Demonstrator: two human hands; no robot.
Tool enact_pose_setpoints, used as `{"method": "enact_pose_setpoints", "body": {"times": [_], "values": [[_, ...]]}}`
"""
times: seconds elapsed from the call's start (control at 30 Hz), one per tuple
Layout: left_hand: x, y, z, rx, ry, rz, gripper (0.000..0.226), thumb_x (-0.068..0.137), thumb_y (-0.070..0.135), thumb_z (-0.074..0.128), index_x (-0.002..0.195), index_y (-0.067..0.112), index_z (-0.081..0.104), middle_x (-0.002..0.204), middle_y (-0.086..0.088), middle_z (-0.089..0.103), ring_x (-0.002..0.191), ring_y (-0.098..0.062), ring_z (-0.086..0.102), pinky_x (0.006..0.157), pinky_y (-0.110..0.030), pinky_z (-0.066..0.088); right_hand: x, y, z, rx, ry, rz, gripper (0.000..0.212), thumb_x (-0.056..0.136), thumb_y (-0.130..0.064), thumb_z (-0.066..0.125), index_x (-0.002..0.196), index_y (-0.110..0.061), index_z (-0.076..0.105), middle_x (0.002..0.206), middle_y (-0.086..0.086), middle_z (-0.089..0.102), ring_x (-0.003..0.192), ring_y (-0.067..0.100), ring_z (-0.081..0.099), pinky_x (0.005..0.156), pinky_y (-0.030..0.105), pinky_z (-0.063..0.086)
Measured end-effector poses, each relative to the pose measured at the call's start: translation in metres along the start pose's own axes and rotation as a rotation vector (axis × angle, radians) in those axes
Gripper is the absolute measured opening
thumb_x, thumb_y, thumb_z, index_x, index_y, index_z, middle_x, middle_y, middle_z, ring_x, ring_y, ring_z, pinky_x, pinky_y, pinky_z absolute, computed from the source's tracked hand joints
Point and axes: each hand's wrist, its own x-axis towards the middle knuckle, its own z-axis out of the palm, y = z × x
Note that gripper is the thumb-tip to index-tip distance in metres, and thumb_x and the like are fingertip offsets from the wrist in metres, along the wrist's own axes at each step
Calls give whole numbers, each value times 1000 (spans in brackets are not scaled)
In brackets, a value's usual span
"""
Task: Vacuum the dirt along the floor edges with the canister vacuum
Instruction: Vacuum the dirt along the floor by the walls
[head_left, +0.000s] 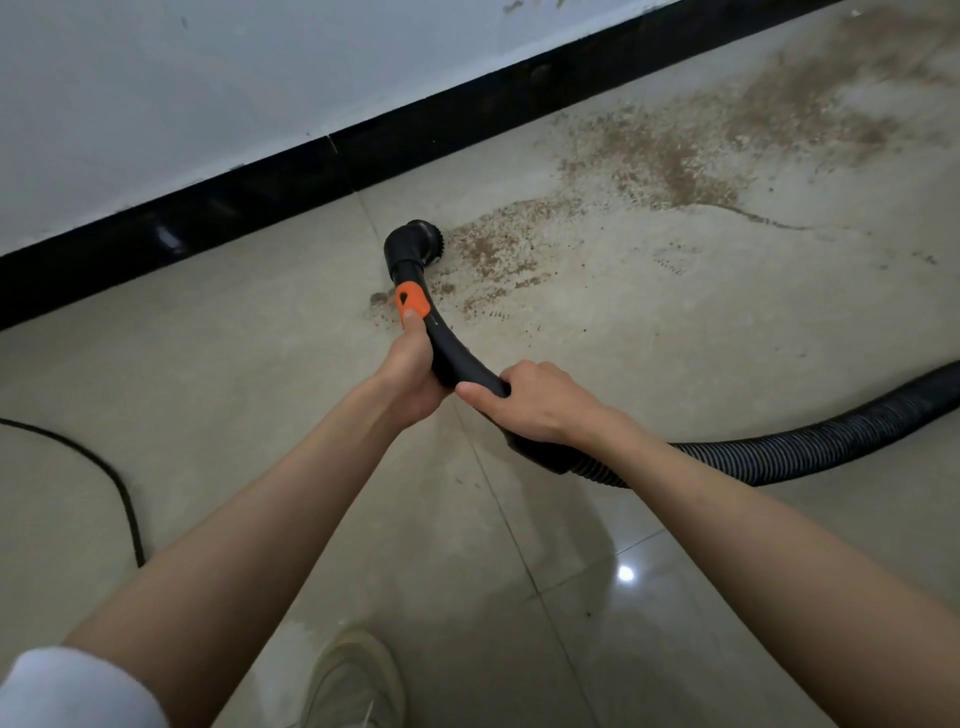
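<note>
We grip wand (457, 358): left hand (410, 371) ahead, right hand (540, 405) behind | brush (415, 241) at dirt (498, 249) | dirt runs rightward along baseboard (291, 176)

We can read no words, brands or numbers anywhere. The only mark we find is a small dark teardrop symbol on the orange slider (412, 301) of the vacuum handle (457, 358), mid-frame.
</note>
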Motion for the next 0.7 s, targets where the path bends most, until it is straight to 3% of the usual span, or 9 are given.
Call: {"method": "enact_pose_setpoints", "body": {"times": [0.4,0.6,0.7], "values": [[28,25,82,199,-92,-10,69,99,56,20,146,6,24,143,-15,40,128,-30,43,87,-40,41,15,41,-56,74,139,105,65,87,-69,42,73,-9,59,82,10,65,78,26,62,67,33,47],[37,30,116,281,-129,-10,70,96,60,24,142,7,31,133,-14,50,113,-29,53,79,-39,45,20,57,-72,58,209,184,65,87,-71,40,78,-8,55,86,11,62,80,28,61,68,34,47],[36,30,123,291,-144,9,68,97,59,25,136,5,37,118,-11,55,88,-23,55,75,-37,45,21,57,-73,4,243,228,63,88,-72,37,78,-11,52,86,10,60,82,31,59,68,34,45]]}}
